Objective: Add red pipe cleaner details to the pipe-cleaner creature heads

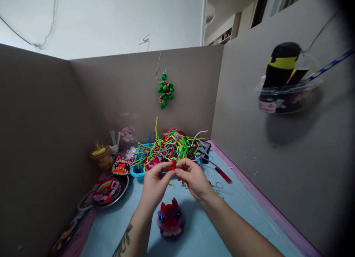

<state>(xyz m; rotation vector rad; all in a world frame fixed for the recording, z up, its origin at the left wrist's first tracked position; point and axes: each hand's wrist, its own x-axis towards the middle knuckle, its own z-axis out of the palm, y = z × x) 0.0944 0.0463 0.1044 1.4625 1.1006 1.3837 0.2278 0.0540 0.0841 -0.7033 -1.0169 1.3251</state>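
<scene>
both hands are raised over the middle of the light blue surface (116, 227). left hand (156, 181): thumb and fingers pinched on a small red piece (173, 165). right hand (194, 178): fingers curled, thumb and fingertips closed on the same piece from the right. the piece sits between the two sets of fingertips, clear of the surface; its exact shape is too small to read.

near side, below the hands: a fuzzy purple and red figure (171, 222) standing on the surface. far side, behind the hands: a blue tray (135, 172) heaped with multicoloured fuzzy stems (177, 146), some jutting over the rim. right of the tray: a dark red tool (223, 175); nearer, scissors (219, 185), partly hidden by the right hand and forearm. left: a round plate (125, 191) bearing a rainbow piece (107, 188); just beyond it, an orange-and-pink fuzzy piece (121, 167). on the far panel (122, 90), a green ornament (165, 90) hangs from a wire.
</scene>
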